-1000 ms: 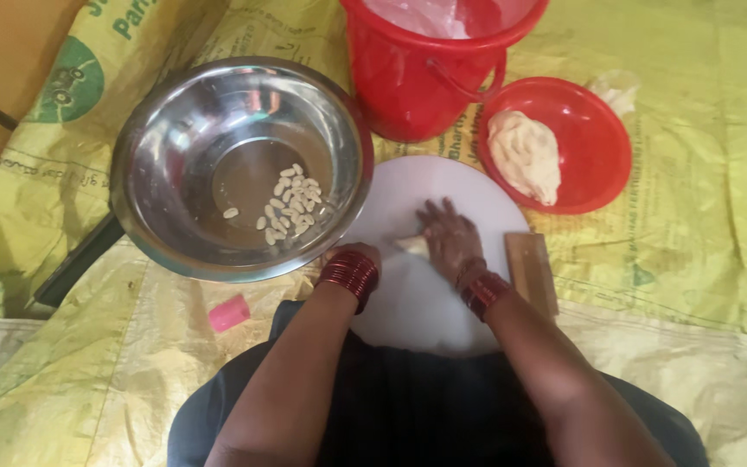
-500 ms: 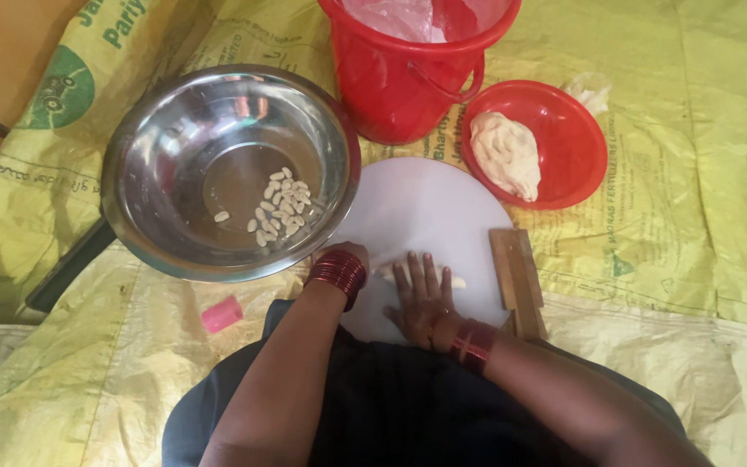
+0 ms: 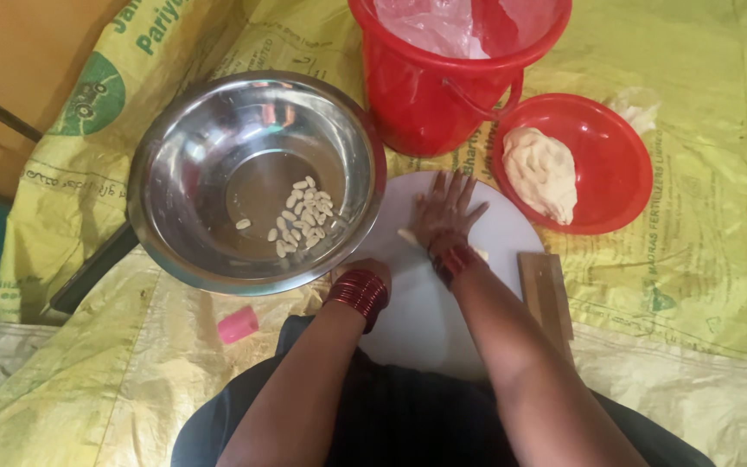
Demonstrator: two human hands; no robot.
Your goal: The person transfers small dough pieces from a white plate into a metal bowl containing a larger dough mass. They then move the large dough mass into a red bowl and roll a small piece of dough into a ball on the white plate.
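**Rolling dough on a round board over yellow sacking**

The floor is covered with yellow woven sacks [image 3: 702, 285], and a white round board [image 3: 425, 303] lies at lower centre of the frame. The right hand [image 3: 444, 212] lies flat on the board, its grip spread, fingers fanned toward the top of the frame. Under the palm is a thin roll of dough [image 3: 409, 236], its pale ends showing at either side of the wrist. The left hand [image 3: 365, 270] is mostly hidden behind red bangles at the board's left edge; I cannot tell its grip.

Judging from this, an even roll calls for light, level pressure with the palm kept over the strip's middle.

Outward: a wooden block [image 3: 546, 294] rests at the board's right edge. A steel bowl [image 3: 183, 216] with small cut pieces [image 3: 300, 216] fills the centre left. A red plate [image 3: 624, 164] with a dough lump [image 3: 539, 171] sits at the right, a red bucket [image 3: 425, 104] above. A pink cap [image 3: 238, 324] lies at the lower left.
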